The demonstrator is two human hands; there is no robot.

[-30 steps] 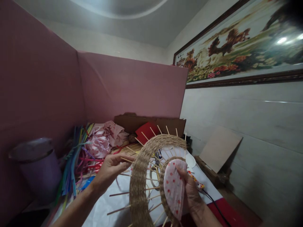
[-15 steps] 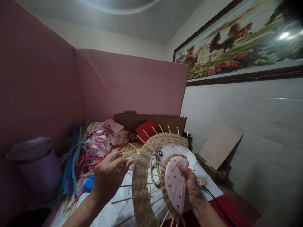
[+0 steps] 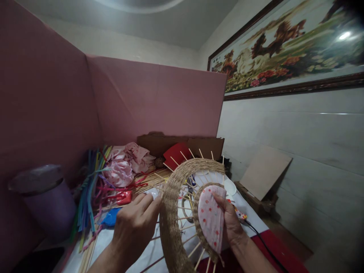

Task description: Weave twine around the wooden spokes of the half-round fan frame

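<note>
A half-round woven panel (image 3: 172,212) of brown twine and thin wooden sticks is held up over the table. Its wide outer band and narrow inner band are joined by bare sticks, whose ends poke out past the rim. At its centre is a half-disc of pink cloth with red dots (image 3: 209,216). My right hand (image 3: 231,223) grips this centre at its straight edge, thumb on the cloth and the other fingers behind. My left hand (image 3: 138,223) is closed at the panel's left outer edge, fingertips against the band; what they pinch is hidden.
On the left lie coloured pipe cleaners (image 3: 89,189), crumpled pink cloth (image 3: 121,167), loose sticks (image 3: 142,181) and a blue packet (image 3: 110,217). A purple bin (image 3: 48,204) stands beyond. Behind the panel are scissors (image 3: 187,208) and red card (image 3: 176,153). A black cord (image 3: 264,246) runs off right.
My left hand has moved right and slightly down, up against the outer band, and its fingers have curled further. My right hand keeps its grip, and the panel has barely shifted.
</note>
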